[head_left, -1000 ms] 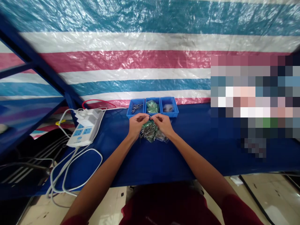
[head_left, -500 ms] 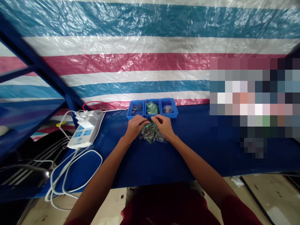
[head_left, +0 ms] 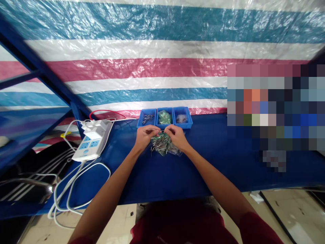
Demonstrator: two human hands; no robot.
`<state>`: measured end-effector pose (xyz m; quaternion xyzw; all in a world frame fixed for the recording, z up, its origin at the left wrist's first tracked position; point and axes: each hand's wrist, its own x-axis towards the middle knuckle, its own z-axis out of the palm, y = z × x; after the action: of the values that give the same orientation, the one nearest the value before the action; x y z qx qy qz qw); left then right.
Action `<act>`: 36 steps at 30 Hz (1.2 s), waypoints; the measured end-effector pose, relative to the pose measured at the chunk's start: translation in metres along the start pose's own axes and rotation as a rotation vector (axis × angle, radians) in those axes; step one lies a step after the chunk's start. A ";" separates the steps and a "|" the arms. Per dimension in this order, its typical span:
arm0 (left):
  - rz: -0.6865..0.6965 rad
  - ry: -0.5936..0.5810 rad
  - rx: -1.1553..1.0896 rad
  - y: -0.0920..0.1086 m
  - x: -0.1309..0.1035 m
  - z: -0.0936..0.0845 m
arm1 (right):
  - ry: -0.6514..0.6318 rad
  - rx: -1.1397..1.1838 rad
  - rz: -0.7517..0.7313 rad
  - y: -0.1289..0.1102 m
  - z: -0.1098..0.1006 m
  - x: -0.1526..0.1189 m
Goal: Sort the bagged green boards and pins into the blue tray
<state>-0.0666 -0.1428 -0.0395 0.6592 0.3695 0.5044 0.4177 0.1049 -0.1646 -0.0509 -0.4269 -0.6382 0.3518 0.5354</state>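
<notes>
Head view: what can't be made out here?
Thin piece, head view: too small to identify, partly hidden by left hand and right hand.
Pale contents of rightmost blue bin, head view: blurred.
Right background, head view: hidden by pixelation.
Red shirt, head view: cut off by bottom edge.

Left hand [head_left: 145, 138] slightly farther from right hand [head_left: 177, 137]

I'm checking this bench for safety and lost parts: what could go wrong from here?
The thin piece between the left hand and right hand is pinched only by fingertips, so it could slip into the similar-looking metal pieces below. Those lie loosely heaped, and a wrist might scatter them over the table. The white cable loops near the left forearm and could snag it.
</notes>
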 end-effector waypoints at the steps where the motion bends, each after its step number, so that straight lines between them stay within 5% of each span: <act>1: 0.005 0.005 -0.010 0.000 0.000 0.000 | -0.002 0.022 0.013 -0.001 0.001 0.000; 8: 0.258 0.535 0.417 0.002 0.006 -0.008 | 0.091 -0.123 0.020 -0.002 0.000 -0.001; 13: 0.268 0.279 0.792 -0.016 0.018 -0.020 | -0.045 -0.383 -0.069 0.002 -0.005 0.000; 18: 0.390 0.127 0.911 -0.022 0.013 -0.020 | -0.332 -0.718 -0.098 0.001 -0.006 -0.003; 22: 0.509 0.069 0.937 -0.017 0.009 -0.019 | -0.430 -0.850 -0.094 0.001 -0.005 -0.003; 29: 0.584 0.008 0.861 -0.012 0.005 -0.014 | -0.398 -0.876 -0.098 0.005 -0.005 -0.001; 36: 0.478 -0.005 0.707 -0.011 0.001 -0.006 | -0.190 -0.753 -0.055 0.002 -0.013 0.003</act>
<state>-0.0728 -0.1364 -0.0482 0.8301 0.3555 0.4278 0.0382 0.1177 -0.1607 -0.0494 -0.5417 -0.7806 0.1166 0.2890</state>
